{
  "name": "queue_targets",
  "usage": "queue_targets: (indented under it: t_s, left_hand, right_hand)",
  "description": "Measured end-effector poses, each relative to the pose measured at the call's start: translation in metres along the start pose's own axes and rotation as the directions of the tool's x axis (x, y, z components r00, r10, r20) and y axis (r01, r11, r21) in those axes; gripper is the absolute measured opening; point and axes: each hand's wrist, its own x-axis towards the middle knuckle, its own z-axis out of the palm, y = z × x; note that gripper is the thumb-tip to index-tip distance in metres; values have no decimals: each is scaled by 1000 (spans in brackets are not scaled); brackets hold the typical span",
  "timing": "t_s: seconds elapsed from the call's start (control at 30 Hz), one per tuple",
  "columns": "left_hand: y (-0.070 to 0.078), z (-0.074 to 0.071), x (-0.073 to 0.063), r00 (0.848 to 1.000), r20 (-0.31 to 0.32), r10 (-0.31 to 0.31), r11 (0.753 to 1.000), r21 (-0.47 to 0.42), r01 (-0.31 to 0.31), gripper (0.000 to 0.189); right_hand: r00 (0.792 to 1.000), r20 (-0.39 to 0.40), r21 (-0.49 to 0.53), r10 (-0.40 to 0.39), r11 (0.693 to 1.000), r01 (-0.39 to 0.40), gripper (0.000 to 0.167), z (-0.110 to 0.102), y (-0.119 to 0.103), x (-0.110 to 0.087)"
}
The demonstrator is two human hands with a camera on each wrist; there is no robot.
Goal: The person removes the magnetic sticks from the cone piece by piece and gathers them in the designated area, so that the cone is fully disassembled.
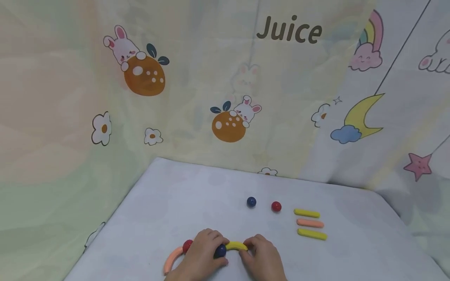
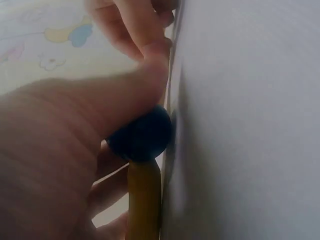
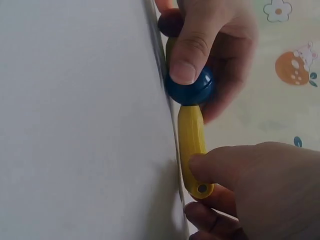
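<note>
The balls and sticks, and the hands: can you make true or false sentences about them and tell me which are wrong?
1. The right hand pinches a curved yellow stick. True.
2. The left hand holds a red ball. False: it holds a blue ball.
3. A straight peach stick lies between two straight yellow sticks. True.
4. Both farther balls are red. False: they are a far blue ball and a far red ball.

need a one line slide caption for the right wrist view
Left hand grips a glossy blue ball while the right hand pinches a yellow rod whose end touches it.
</note>
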Motion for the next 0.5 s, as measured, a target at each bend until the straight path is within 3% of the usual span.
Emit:
queue_targets:
  t_s: [0.2, 0.5]
  left_hand:
    - [4, -6, 0, 996, -66, -68, 998, 15, 69, 37]
    - [3, -5, -1, 993, -74, -88, 995, 42, 91, 36]
  right_hand:
    - [992, -78, 36, 98, 995, -96, 18, 0, 10, 1]
    - [977, -128, 100, 168, 983, -156, 19, -10, 35, 8]
